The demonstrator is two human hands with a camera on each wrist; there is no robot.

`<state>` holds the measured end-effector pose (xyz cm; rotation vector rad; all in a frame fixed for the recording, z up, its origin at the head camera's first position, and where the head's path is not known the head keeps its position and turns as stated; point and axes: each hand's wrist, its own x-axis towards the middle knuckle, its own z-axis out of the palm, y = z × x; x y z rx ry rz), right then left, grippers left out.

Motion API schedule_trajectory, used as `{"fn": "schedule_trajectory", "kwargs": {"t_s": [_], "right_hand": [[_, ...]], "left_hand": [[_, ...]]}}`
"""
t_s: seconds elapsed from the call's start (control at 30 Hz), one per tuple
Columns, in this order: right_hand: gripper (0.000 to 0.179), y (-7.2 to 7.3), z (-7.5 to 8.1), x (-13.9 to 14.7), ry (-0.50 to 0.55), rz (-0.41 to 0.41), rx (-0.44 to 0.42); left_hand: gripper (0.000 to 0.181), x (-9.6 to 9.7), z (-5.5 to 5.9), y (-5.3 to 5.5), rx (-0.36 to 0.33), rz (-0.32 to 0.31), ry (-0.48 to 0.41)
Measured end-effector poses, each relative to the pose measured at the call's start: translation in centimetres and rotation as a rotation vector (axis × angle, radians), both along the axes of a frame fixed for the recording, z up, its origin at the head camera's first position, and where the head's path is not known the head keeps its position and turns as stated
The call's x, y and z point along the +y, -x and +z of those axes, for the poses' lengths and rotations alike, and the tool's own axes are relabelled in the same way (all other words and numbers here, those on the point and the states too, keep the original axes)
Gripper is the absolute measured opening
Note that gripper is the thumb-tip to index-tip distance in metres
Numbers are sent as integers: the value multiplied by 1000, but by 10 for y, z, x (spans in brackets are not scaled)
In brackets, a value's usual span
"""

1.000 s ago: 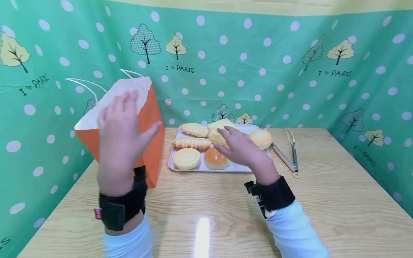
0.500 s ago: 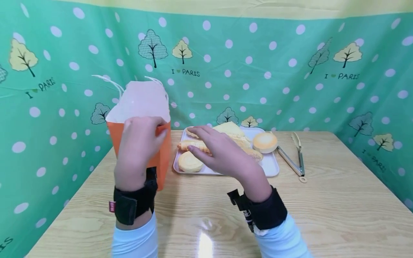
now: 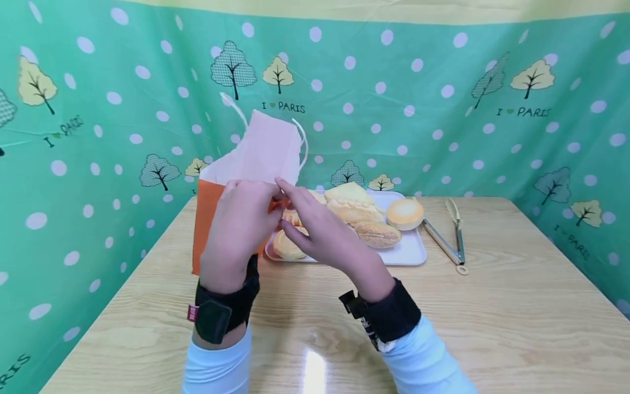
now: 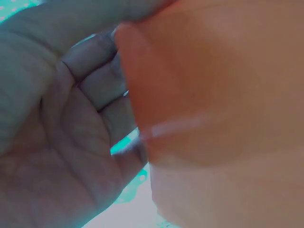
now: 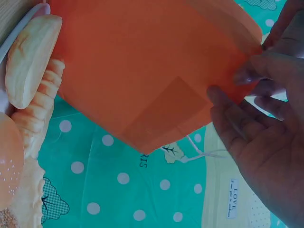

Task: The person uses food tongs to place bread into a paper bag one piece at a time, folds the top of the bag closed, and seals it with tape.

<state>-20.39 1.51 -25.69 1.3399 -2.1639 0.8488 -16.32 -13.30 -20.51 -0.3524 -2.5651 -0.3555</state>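
Observation:
An orange paper bag (image 3: 206, 224) with a white inside and white cord handles stands tilted at the left of the tabletop. My left hand (image 3: 241, 224) grips its near top edge; in the left wrist view the thumb lies over the orange paper (image 4: 228, 85) and the fingers curl behind it. My right hand (image 3: 330, 235) is beside the left one, index finger and thumb spread and fairly straight, fingertips at the bag's edge. Whether they touch the paper is hard to tell. In the right wrist view the orange side of the bag (image 5: 128, 61) fills the middle.
Behind my hands a pale tray (image 3: 410, 249) carries several breads, among them a round bun (image 3: 404, 213), a seeded roll (image 3: 378, 235) and a flat round bread (image 3: 289, 246). Metal tongs (image 3: 458, 241) lie right of it. A green curtain (image 3: 374, 109) closes the back.
The bag has shifted right and its mouth has turned toward me. My left hand has come down onto its edge and moved right; my right hand has moved left to meet it.

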Motion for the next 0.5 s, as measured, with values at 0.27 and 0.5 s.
{"fn": "schedule_trajectory", "kwargs": {"t_s": [0.27, 0.5], "right_hand": [[27, 1, 1, 6, -49, -16, -6], [9, 0, 0, 6, -80, 17, 5]], "left_hand": [[27, -18, 9, -7, 223, 59, -121], [31, -29, 8, -8, -23, 156, -146]]}}
